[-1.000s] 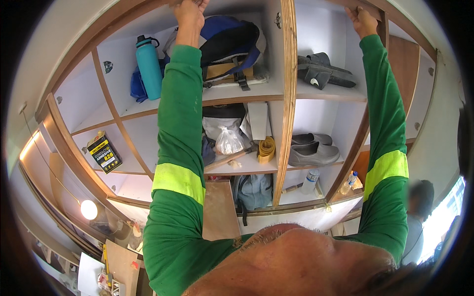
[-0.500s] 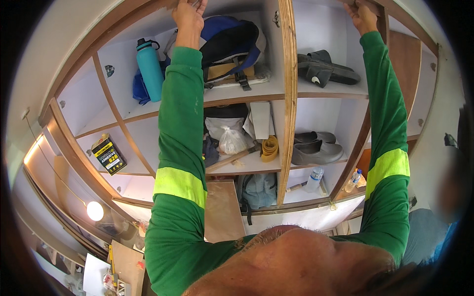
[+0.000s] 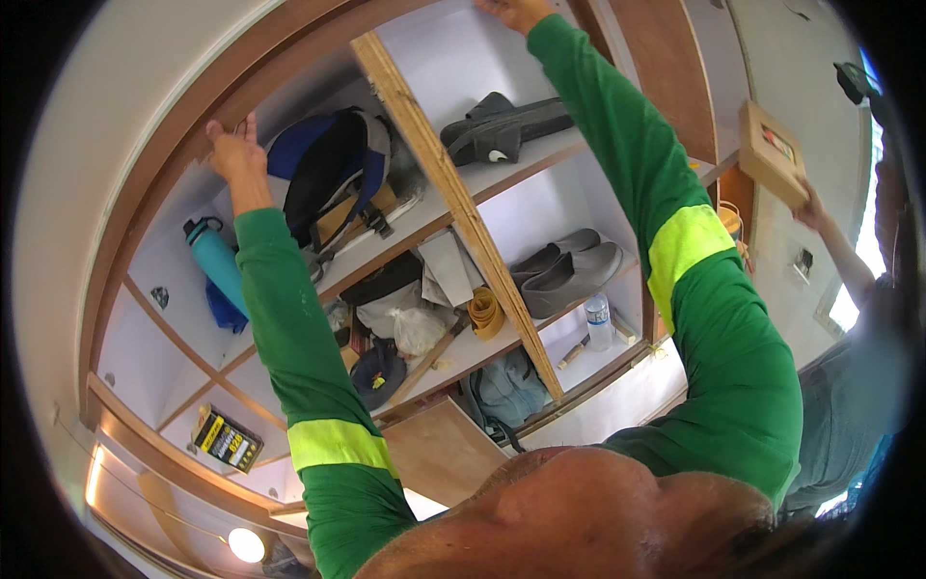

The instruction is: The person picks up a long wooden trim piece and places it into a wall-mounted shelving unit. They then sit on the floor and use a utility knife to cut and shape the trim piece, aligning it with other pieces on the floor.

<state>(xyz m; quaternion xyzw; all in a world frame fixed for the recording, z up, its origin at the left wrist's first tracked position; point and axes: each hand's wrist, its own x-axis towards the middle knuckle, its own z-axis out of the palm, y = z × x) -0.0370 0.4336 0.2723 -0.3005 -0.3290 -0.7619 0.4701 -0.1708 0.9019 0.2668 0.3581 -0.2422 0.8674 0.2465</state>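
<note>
Both my arms, in green sleeves with yellow bands, reach up to an open wooden cabinet. My left hand (image 3: 231, 147) grips the brown top rail (image 3: 183, 169) above the left compartment, just left of a blue and black backpack (image 3: 328, 179). My right hand (image 3: 509, 10) touches the cabinet's top above the right compartment and is partly cut off by the picture's edge. A plywood divider (image 3: 453, 207) stands between the two hands.
The shelves hold a teal bottle (image 3: 217, 261), a black bag (image 3: 502, 125), grey shoes (image 3: 569, 275), a tape roll (image 3: 485, 311), a plastic bottle (image 3: 598, 320) and a yellow-black box (image 3: 227, 439). At right another person's hand (image 3: 818, 207) holds a wooden box (image 3: 772, 154).
The view has swung and tilted, so the cabinet now leans right. Both hands stay at the cabinet's top. The other person's raised hand with the wooden box has come into view.
</note>
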